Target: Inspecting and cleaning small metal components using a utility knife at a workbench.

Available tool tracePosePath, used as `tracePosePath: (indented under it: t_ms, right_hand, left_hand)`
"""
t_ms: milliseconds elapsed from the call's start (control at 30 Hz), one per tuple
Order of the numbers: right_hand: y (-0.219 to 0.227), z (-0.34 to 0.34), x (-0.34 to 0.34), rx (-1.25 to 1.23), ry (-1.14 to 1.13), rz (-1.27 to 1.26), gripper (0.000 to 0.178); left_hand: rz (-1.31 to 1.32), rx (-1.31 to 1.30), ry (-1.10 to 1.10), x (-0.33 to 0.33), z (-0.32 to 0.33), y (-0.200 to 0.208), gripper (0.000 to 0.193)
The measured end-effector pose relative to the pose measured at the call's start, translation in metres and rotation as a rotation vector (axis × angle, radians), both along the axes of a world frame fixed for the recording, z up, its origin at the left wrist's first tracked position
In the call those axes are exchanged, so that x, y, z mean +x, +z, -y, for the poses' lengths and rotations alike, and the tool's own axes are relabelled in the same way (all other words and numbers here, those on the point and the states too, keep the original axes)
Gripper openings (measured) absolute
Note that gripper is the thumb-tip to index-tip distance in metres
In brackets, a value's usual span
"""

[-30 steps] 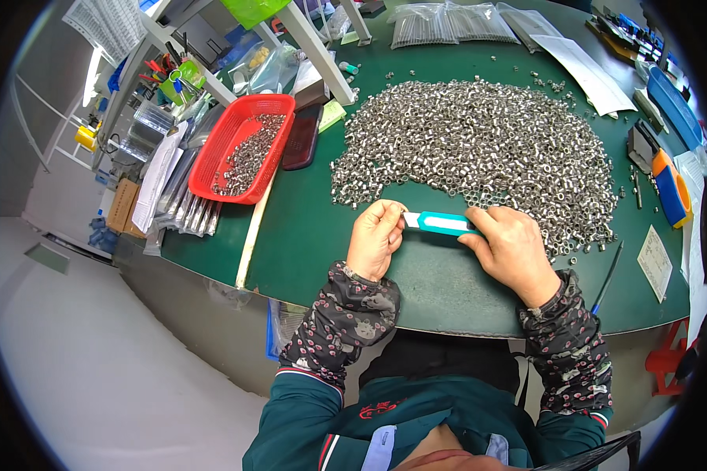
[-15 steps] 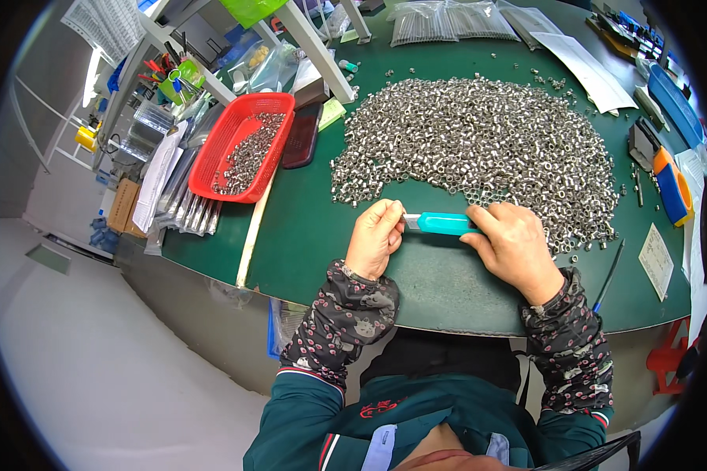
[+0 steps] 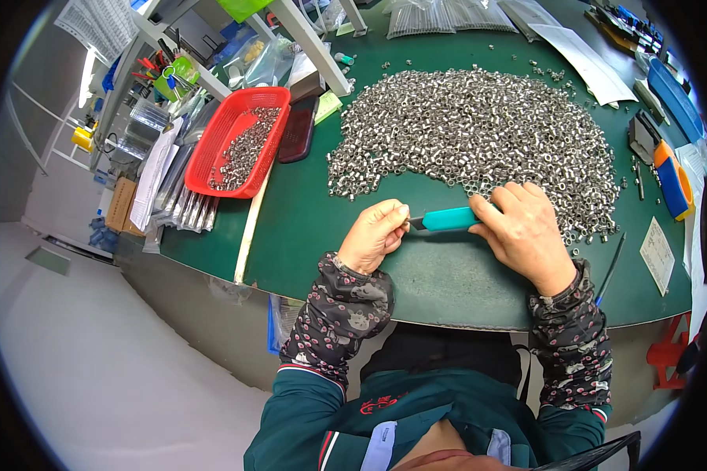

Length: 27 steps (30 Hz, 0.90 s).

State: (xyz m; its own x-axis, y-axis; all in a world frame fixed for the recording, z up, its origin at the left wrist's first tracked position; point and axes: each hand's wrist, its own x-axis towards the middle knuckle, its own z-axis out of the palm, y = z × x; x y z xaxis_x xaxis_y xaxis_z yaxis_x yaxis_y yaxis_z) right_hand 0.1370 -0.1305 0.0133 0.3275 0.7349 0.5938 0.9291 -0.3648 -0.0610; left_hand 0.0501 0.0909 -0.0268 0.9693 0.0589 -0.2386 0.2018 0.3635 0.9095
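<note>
Item, lower middle of the frame: my two patterned sleeve covers (image 3: 344,310), forearms angled inward.
Item, centre: my right hand (image 3: 520,231), clamped on the handle end of a teal utility knife (image 3: 449,219), thumb and fingers wrapped with no gap that I can see.
Item, the knife: between my hands, long axis nearly level across the frame, blade end to the left and slightly lower. The dark blade (image 3: 418,224) points at my left fingertips; whether its tip touches them, I cannot tell.
Item, left of centre: my left hand (image 3: 373,237), nearer the blade, other fingers curled, thumb and fingertips pinched together on a small piece (image 3: 408,223), mostly hidden, kind unclear.
Item, beneath: green bench (image 3: 302,243).
Item, right: pen (image 3: 611,271) and pale card (image 3: 657,255), well apart from the knife.
Item, upper centre, just beyond my hands: broad pile of small metal rings (image 3: 479,129).
Item, upper left: red basket (image 3: 226,129), partly filled with similar pieces.
Item, top edge: clear bags (image 3: 428,20) of thin rods or tubes.
</note>
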Motion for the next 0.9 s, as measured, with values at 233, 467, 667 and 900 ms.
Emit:
tracePosePath:
  t_ms: [233,467,667,900]
  right_hand:
    - [0.003,0.0,0.002,-0.012,-0.033,0.191,0.015]
    - [0.006,0.001,0.004,0.036,-0.048,0.244,0.015]
    - [-0.007,0.001,0.004,0.109,-0.051,-0.213,0.025]
    - [-0.013,-0.003,0.002,0.059,-0.022,-0.513,0.025]
  left_hand:
    - [-0.015,0.013,-0.046,0.002,-0.001,-0.004,0.017]
    - [0.1,-0.029,0.003,0.001,0.004,-0.004,0.017]
    - [0.251,-0.187,0.085,0.002,0.003,-0.006,0.01]
    - [0.283,-0.169,0.146,0.003,0.003,-0.007,0.01]
